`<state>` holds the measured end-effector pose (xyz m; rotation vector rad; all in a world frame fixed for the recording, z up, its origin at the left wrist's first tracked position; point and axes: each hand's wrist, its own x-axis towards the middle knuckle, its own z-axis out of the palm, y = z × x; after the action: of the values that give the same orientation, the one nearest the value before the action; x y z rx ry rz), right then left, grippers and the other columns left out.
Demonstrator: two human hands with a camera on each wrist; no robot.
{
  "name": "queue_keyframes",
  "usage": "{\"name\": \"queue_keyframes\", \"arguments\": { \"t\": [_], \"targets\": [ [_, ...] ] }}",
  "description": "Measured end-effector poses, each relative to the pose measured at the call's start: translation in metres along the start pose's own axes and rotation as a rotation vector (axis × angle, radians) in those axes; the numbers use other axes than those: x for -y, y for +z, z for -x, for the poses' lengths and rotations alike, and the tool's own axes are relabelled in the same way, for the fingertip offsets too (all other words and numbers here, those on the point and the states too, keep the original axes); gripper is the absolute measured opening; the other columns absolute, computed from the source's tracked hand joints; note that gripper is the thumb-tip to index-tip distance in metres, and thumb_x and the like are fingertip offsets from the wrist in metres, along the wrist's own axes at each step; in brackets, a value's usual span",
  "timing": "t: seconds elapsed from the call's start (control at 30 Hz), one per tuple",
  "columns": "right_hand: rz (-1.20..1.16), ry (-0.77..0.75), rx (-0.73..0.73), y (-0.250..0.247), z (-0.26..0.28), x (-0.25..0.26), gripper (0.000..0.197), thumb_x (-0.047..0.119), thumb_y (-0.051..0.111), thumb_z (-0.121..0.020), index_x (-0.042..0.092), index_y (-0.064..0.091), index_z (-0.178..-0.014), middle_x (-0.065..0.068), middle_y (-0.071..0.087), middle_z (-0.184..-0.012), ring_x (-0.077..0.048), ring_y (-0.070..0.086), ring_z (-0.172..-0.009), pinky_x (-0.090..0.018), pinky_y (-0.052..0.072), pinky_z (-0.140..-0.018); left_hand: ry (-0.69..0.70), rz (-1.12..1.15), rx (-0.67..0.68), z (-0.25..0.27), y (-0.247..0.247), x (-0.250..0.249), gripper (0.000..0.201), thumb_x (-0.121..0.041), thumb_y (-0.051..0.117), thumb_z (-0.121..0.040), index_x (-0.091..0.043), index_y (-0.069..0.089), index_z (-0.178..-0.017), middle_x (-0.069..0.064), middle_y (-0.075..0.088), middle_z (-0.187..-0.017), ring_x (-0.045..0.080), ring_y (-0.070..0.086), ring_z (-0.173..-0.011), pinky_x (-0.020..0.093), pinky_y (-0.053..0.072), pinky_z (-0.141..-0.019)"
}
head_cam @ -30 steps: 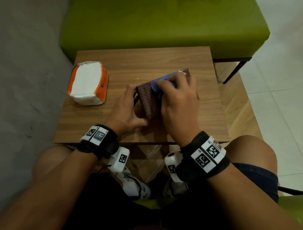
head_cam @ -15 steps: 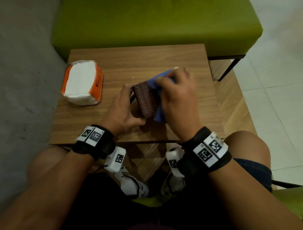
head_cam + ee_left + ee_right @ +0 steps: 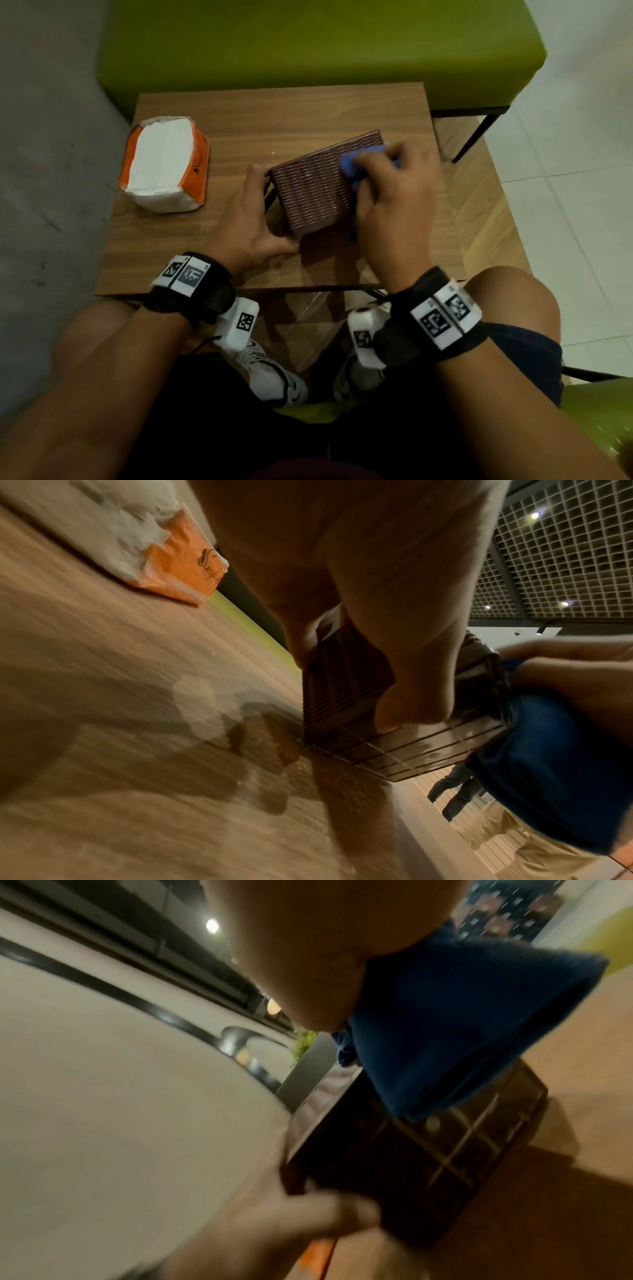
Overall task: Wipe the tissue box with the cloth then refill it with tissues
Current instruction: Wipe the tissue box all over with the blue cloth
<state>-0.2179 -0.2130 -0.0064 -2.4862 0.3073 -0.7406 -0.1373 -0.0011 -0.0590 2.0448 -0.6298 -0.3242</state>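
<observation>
Cloth [image 3: 356,161] shifted farther, tissue box [image 3: 315,185] diagonal (far-right)

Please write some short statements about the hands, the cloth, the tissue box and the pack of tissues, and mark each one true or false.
1. The right hand presses a blue cloth against the brown tissue box. True.
2. The left hand is resting flat on the table, away from the box. False: it holds the near left end of the box.
3. The orange pack of tissues lies on the wooden table, to the left of the box and apart from it. True.
4. The pack is already inside the box. False: it is still on the table.
5. The cloth is white. False: it is blue.
</observation>
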Motion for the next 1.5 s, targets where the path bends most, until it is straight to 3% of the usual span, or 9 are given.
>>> {"name": "queue_keyframes", "arguments": {
  "t": [0.13, 0.33, 0.53, 0.73, 0.93, 1.07, 1.17, 1.33, 1.5],
  "targets": [
    [-0.008, -0.31, 0.272, 0.005, 0.036, 0.032, 0.022, 0.014, 0.06, -0.099, 0.011, 0.075, -0.114, -0.014, 0.063, -0.118, -0.029, 0.05, -0.102, -0.029, 0.038, -0.072, 0.019, 0.027, 0.004, -0.001, -0.001, -0.002, 0.095, -0.028, 0.095, -0.069, -0.034, 0.036, -0.144, -0.015, 0.056, -0.141, 0.005, 0.059, -0.135, 0.034, 0.052, -0.113],
    [-0.016, 0.062, -0.012, -0.008, 0.01, -0.013, 0.023, 0.013, 0.06, -0.095, 0.012, 0.077, -0.111, -0.013, 0.063, -0.111, -0.032, 0.055, -0.102, -0.021, 0.027, -0.076, -0.017, -0.018, 0.008, 0.002, -0.004, -0.003, 0.097, -0.025, 0.095, -0.067, -0.03, 0.032, -0.141, -0.032, 0.044, -0.134, -0.026, 0.044, -0.129, 0.004, 0.041, -0.106],
    [0.006, -0.334, 0.292, 0.0, 0.048, 0.027, 0.021, 0.014, 0.061, -0.1, 0.011, 0.074, -0.117, -0.015, 0.062, -0.118, -0.03, 0.05, -0.101, -0.033, 0.041, -0.074, 0.003, 0.02, 0.027, 0.003, -0.003, -0.006, 0.095, -0.033, 0.094, -0.068, -0.03, 0.035, -0.143, -0.006, 0.056, -0.143, 0.005, 0.056, -0.138, 0.038, 0.05, -0.117],
    [0.005, 0.018, 0.027, -0.013, 0.032, -0.012, 0.021, 0.012, 0.06, -0.097, 0.013, 0.076, -0.111, -0.011, 0.062, -0.112, -0.03, 0.053, -0.102, -0.024, 0.03, -0.076, -0.013, -0.009, 0.014, 0.004, -0.001, -0.006, 0.102, -0.015, 0.1, -0.067, -0.031, 0.033, -0.142, -0.03, 0.044, -0.139, -0.015, 0.045, -0.137, 0.023, 0.042, -0.12],
    [-0.039, -0.355, 0.328, -0.002, 0.064, 0.024, 0.017, 0.012, 0.066, -0.1, 0.014, 0.075, -0.114, -0.014, 0.062, -0.121, -0.03, 0.05, -0.1, -0.035, 0.042, -0.074, -0.008, 0.034, 0.028, 0.001, 0.0, -0.011, 0.093, -0.033, 0.095, -0.069, -0.032, 0.035, -0.14, -0.019, 0.054, -0.141, -0.001, 0.055, -0.138, 0.035, 0.049, -0.118],
    [-0.05, -0.154, 0.155, -0.018, 0.046, -0.025, 0.023, 0.01, 0.065, -0.097, 0.013, 0.076, -0.117, -0.011, 0.062, -0.121, -0.03, 0.052, -0.107, -0.034, 0.041, -0.083, -0.059, 0.006, 0.011, 0.004, -0.003, -0.01, 0.099, -0.032, 0.097, -0.064, -0.038, 0.032, -0.139, -0.033, 0.044, -0.137, -0.019, 0.045, -0.134, 0.034, 0.045, -0.121],
    [-0.02, -0.053, 0.053, -0.022, 0.032, -0.046, 0.026, 0.008, 0.063, -0.096, 0.014, 0.078, -0.116, -0.009, 0.063, -0.115, -0.03, 0.055, -0.104, -0.041, 0.045, -0.085, -0.073, -0.002, 0.003, 0.004, -0.002, -0.009, 0.101, -0.042, 0.094, -0.06, -0.042, 0.031, -0.138, -0.036, 0.042, -0.138, -0.002, 0.049, -0.139, 0.042, 0.048, -0.12],
    [-0.409, 0.222, -0.135, -0.026, 0.036, -0.048, 0.032, -0.002, 0.055, -0.092, 0.013, 0.078, -0.106, -0.013, 0.064, -0.113, -0.022, 0.063, -0.106, -0.035, 0.053, -0.094, -0.081, 0.0, -0.077, 0.008, -0.001, -0.003, 0.112, -0.009, 0.099, -0.069, -0.023, 0.027, -0.153, -0.041, 0.035, -0.138, -0.025, 0.042, -0.131, 0.031, 0.048, -0.118],
    [-0.817, 0.569, 0.053, -0.028, 0.049, -0.058, 0.037, -0.009, 0.046, -0.098, 0.014, 0.074, -0.093, 0.002, 0.078, -0.108, -0.016, 0.071, -0.117, -0.048, 0.056, -0.106, 0.016, 0.039, -0.045, 0.009, 0.004, -0.002, 0.123, -0.026, 0.098, -0.067, -0.042, 0.022, -0.163, -0.039, 0.031, -0.155, 0.003, 0.041, -0.15, 0.048, 0.045, -0.122]
  ]
}}
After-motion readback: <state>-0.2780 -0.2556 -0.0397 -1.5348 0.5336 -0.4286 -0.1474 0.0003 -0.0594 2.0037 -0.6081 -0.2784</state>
